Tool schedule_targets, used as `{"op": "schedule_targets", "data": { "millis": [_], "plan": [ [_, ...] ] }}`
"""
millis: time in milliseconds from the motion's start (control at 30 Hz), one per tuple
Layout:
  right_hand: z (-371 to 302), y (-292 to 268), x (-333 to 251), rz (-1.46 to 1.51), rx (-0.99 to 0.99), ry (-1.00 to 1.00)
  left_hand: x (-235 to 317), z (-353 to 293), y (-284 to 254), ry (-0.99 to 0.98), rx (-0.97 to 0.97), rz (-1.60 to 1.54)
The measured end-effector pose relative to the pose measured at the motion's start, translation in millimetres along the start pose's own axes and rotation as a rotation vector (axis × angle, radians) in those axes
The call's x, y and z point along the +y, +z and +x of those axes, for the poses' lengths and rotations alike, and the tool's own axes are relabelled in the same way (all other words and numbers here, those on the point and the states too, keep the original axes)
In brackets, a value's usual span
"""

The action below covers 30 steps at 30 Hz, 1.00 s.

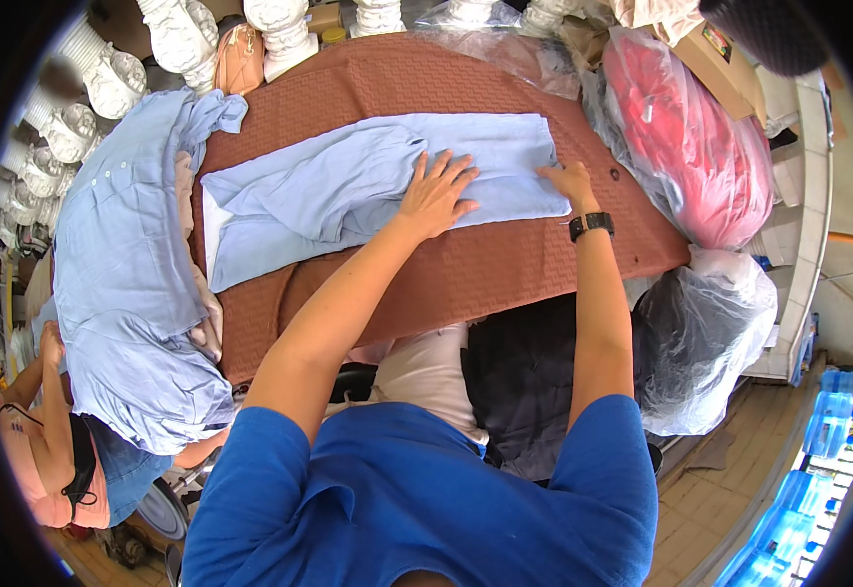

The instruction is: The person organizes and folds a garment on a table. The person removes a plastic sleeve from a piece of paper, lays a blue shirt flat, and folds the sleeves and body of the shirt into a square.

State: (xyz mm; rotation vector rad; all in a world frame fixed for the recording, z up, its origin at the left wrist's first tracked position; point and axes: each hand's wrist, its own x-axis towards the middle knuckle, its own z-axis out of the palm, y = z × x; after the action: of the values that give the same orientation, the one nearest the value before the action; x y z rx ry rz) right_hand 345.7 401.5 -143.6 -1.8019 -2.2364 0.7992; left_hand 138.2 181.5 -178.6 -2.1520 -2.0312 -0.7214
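A light blue shirt (299,201) lies folded into a long strip across the brown textured cloth (387,293), with what looks like a sleeve laid along its top. My left hand (436,199) rests palm down on the shirt right of its middle, fingers spread. At the strip's right end, my right hand (572,186) has its fingers curled at the edge and seems to pinch the fabric; part of that grip is hidden. A dark watch (592,226) is on my right wrist.
More light blue button-up garments (128,225) hang over the cloth's left end. Plastic-wrapped red fabric (686,147) and a dark plastic-wrapped bundle (705,342) sit to the right. White ornate balusters (180,44) line the far side beside a tan bag (239,61). Another person (49,440) is at lower left.
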Motion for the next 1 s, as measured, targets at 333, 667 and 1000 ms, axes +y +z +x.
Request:
{"op": "schedule_targets", "data": {
  "millis": [333,667,1000],
  "plan": [
    [-7,-6,-7,-0.147,-0.167,0.008,-1,-1,4,0.001,0.025,-0.035],
    [10,8,8,0.279,0.162,-0.07,-9,9,3,-0.028,-0.045,-0.214],
    [-78,-9,-126,0.263,0.226,-0.669,-47,25,-81,-0.822,0.074,-1.554]
  ]
}}
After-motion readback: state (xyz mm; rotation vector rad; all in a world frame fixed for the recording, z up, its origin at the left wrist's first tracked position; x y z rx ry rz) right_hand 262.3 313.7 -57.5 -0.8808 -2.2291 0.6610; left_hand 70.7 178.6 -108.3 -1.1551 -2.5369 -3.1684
